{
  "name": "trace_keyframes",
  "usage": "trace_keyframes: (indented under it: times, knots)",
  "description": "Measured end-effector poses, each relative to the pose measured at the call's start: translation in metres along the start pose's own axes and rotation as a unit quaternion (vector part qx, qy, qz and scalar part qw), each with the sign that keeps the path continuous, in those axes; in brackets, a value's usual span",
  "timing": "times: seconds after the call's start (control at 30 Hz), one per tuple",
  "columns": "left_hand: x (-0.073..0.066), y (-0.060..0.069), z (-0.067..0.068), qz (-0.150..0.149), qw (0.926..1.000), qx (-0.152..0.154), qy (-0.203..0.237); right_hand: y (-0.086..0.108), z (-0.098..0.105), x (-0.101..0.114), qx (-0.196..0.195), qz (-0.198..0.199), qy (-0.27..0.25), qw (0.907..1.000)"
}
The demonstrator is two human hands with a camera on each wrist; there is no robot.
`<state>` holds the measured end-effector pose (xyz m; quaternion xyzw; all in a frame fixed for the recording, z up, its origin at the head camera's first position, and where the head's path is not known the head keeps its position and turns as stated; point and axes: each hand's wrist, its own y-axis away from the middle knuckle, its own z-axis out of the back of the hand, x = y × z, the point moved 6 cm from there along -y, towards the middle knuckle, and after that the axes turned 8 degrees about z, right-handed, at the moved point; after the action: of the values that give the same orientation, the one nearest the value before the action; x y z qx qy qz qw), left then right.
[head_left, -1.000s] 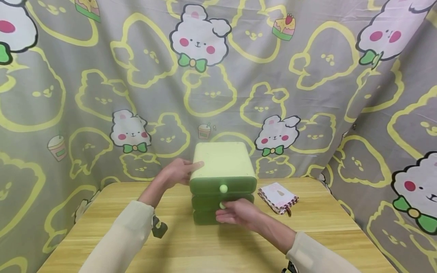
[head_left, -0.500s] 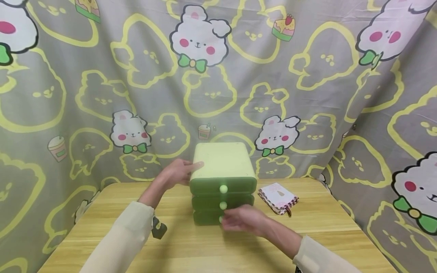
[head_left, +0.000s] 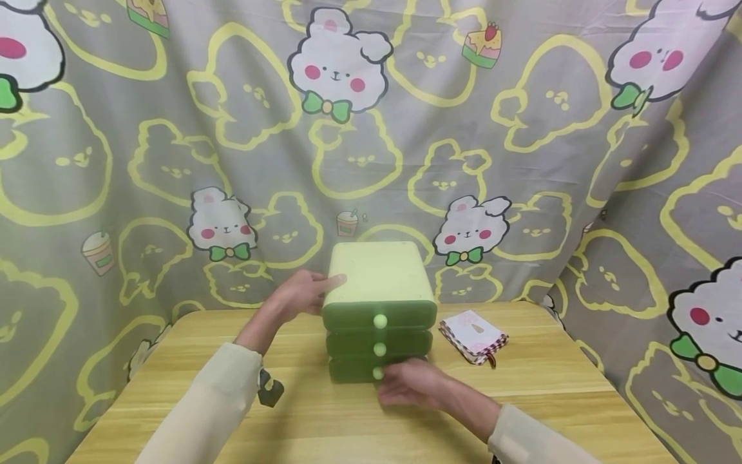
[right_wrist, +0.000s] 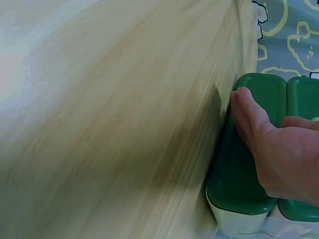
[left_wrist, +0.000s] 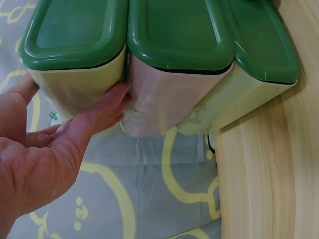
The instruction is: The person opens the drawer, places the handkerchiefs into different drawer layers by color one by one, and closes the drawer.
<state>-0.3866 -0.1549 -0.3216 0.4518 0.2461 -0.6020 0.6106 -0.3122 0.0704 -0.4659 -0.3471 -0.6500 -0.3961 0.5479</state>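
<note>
A small three-drawer organizer (head_left: pixel 379 270) stands on the table with green drawer fronts and pale round knobs. All its drawers are closed. My left hand (head_left: pixel 298 293) holds its upper left edge, thumb on top and fingers along the side. In the left wrist view, these fingers (left_wrist: pixel 107 107) lie against the yellow and pink side walls. Low at the front, my right hand (head_left: pixel 414 383) is beside the bottom knob (head_left: pixel 379 373). Its fingers (right_wrist: pixel 249 112) look straight in the right wrist view, in front of the bottom drawer (right_wrist: pixel 239 174); the bottom knob is hidden there.
A folded cloth (head_left: pixel 474 332) with a checked edge and a dark loop lies on the table right of the organizer. The wooden table (head_left: pixel 324 425) reaches back to a grey patterned curtain (head_left: pixel 371 161), which also hangs at the sides.
My right hand has moved down from the middle drawer's knob to beside the bottom one. My left hand has kept its place, and the organizer has not moved.
</note>
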Motion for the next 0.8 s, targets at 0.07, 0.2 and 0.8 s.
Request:
trace_keyframes:
  times: [0.07, 0.2, 0.8]
  knots:
    - [0.000, 0.000, -0.001, -0.001, 1.0000, -0.001, 0.000, -0.002, 0.000, -0.001, -0.010, 0.004, -0.009, 0.9999]
    - [-0.001, 0.002, -0.001, -0.001, 1.0000, -0.008, 0.001, -0.005, 0.001, -0.003, -0.021, 0.008, -0.016, 0.9996]
    - [-0.004, 0.000, 0.005, -0.010, 0.9995, -0.029, -0.009, -0.015, -0.008, -0.016, -0.028, 0.005, -0.019, 0.9994]
